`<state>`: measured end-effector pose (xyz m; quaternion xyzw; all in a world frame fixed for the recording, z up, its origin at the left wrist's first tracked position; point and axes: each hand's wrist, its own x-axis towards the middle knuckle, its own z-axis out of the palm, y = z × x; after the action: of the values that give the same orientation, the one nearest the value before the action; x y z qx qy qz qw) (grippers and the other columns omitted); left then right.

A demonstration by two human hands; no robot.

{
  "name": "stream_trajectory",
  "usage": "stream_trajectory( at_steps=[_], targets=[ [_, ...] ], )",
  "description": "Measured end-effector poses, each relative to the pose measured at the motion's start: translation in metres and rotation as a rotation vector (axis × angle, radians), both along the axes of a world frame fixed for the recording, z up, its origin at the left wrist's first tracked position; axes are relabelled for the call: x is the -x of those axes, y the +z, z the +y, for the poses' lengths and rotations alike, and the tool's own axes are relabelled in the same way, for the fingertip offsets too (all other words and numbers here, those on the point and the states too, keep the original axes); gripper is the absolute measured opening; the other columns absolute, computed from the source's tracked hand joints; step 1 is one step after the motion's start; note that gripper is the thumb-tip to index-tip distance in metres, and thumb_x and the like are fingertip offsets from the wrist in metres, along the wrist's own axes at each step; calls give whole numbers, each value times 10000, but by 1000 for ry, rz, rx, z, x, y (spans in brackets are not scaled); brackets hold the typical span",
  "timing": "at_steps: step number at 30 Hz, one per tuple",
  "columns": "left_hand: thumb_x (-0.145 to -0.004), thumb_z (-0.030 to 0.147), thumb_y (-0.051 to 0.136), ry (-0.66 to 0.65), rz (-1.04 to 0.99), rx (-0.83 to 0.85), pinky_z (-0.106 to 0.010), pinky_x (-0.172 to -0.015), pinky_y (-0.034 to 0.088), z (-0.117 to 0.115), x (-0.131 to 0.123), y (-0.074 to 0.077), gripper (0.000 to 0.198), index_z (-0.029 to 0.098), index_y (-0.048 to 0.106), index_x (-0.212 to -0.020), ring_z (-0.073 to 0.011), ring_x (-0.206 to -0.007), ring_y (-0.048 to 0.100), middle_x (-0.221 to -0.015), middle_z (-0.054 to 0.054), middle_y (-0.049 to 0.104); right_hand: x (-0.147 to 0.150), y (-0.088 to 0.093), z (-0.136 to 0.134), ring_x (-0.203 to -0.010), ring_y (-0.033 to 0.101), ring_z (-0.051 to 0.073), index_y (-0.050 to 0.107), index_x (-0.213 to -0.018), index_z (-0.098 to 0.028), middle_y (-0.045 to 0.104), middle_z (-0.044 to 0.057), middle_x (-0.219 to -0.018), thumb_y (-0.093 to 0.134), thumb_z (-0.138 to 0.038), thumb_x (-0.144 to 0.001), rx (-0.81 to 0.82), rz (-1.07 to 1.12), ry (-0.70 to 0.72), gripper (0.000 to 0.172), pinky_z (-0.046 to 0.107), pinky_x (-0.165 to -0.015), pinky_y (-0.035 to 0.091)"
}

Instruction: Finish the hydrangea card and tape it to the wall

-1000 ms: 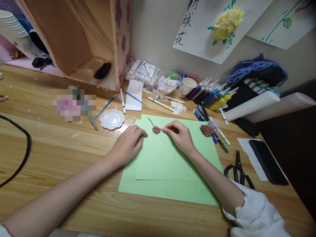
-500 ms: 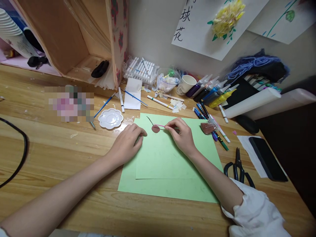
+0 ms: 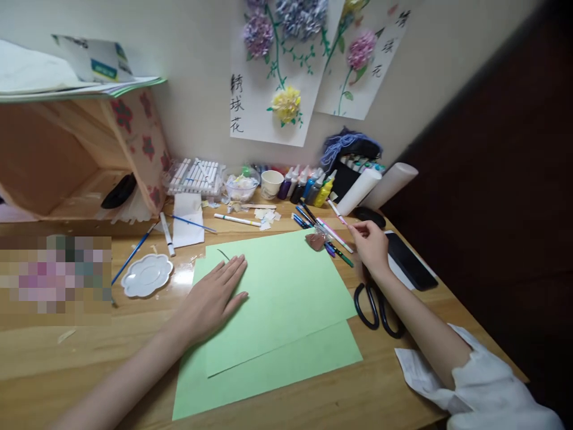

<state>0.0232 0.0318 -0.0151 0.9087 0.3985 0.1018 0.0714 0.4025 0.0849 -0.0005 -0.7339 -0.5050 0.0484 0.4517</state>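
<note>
My left hand [image 3: 219, 292] lies flat on the upper of two green paper sheets [image 3: 277, 298], fingers stretched out. A thin dark curved strip [image 3: 222, 255] shows just beyond its fingertips; the brown disc seen there earlier is hidden. Over at the right, beyond the paper, my right hand [image 3: 372, 248] is closed in a pinch of thumb and finger. At its fingertips is a tiny pink bit, too small to name, beside the end of a white marker [image 3: 335, 210]. Black-handled scissors [image 3: 367, 307] lie below that wrist, partly covered by the forearm.
A clear packet of brown material [image 3: 316, 240] and several pens [image 3: 338, 254] rest at the paper's right edge. Behind stand paint bottles [image 3: 308, 188], a paper cup [image 3: 271, 185] and a marker box [image 3: 196, 177]. A phone [image 3: 409, 260] lies right, a white palette [image 3: 147, 276] left.
My right hand has left the brown disc and moved right, off the paper. My left hand has flattened over the disc's spot. The upper sheet is turned, and the view has shifted right.
</note>
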Motion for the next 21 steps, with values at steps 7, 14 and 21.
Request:
stream_trajectory(
  at_steps=[7,14,21],
  targets=[
    [-927,418,383,-14,-11,-35,-445,-1111,291,0,4,-4,611,212,171,-1462,-237,-1354,306,-1489,-68,281,-12,-1,17,-785,572,229,596,-682,-163,641,84,-774,585,-361,-733,7,-6,36,204,380,-780,428],
    [-939,361,370,21,-14,-51,-479,-1096,282,-8,2,3,627,239,63,-1472,-271,-1392,202,-1543,-101,70,101,13,-27,-908,592,180,605,-889,-201,644,47,-923,490,-234,-853,-46,19,578,125,330,-841,471],
    [-945,285,333,283,-299,-81,-468,-1068,335,-11,6,4,573,212,97,-1462,-263,-1366,278,-1524,-140,171,200,-8,-55,-1322,340,181,439,-1300,-107,447,133,-1392,364,-213,-928,-17,-399,1226,393,380,-1102,298]
  ],
)
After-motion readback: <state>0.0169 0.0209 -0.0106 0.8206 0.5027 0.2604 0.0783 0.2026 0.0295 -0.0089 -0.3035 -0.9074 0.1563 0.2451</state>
